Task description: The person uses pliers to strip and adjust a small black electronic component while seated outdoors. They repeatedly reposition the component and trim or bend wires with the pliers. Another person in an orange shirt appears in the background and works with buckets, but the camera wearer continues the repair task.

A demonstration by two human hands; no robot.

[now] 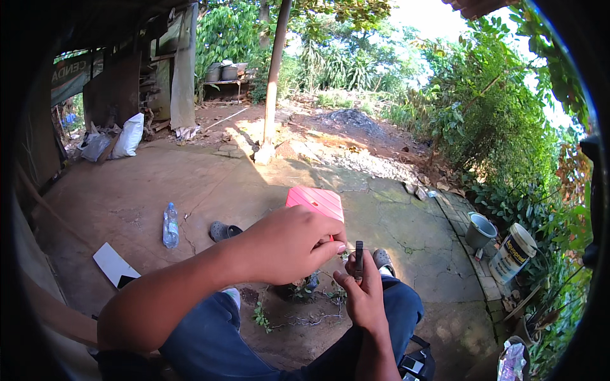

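My left hand (302, 244) reaches across the middle with its fingertips pinched together. A small red bit shows at its fingers, but most of what it holds is hidden. Just to its right, my right hand (365, 295) is closed around a slim black object (359, 255) that stands upright, its kind unclear. The two hands are close but apart. Below them, between my legs, a leafy plant in a dark bag or pot (306, 287) is partly covered by my left arm. A cut green sprig (261, 317) lies on the ground by my left leg.
A pink plastic stool (318, 200) stands ahead of my hands. To the left are a water bottle (170, 226), a grey clog (223, 230) and a white board (114, 263). A grey bucket (480, 231) and a white pail (511, 254) stand right. A post (274, 89) rises beyond.
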